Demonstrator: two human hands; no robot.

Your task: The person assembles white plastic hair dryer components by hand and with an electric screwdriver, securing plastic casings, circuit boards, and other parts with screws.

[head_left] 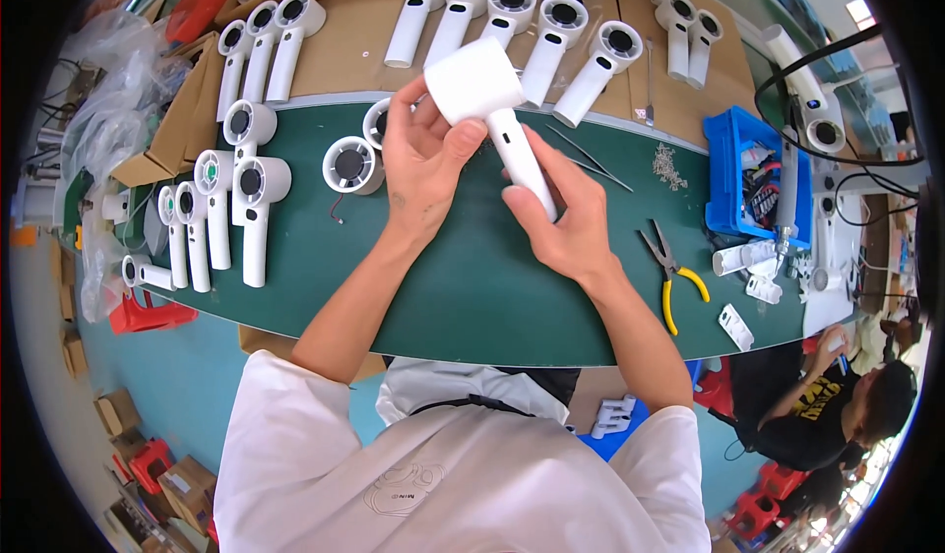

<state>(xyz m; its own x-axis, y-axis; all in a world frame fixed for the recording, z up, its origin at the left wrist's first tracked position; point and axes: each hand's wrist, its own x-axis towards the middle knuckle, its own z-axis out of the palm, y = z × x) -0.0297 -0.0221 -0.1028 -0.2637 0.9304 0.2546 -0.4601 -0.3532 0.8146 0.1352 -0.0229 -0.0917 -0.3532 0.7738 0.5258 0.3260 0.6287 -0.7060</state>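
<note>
Above the green tabletop (463, 297) I hold a white handheld fan (476, 81) between both hands, its round head tilted up to the left. My left hand (425, 150) is closed around the head, thumb at its lower edge. Around the handle, which has a small dark slot, my right hand (569, 204) is wrapped. Behind my left hand lie two loose fan heads; the nearer fan head (352, 165) trails a short red wire. Tweezers (591, 161) lie beyond my right hand, and yellow-handled pliers (673, 276) are to its right.
Several white fans (264, 220) stand at the left, more on the cardboard (384, 79) at the back. A blue bin (724, 174) of parts and a heap of screws (669, 166) sit at the right. Cut white shells (734, 328) lie near the edge. Another person (837, 405) sits at lower right.
</note>
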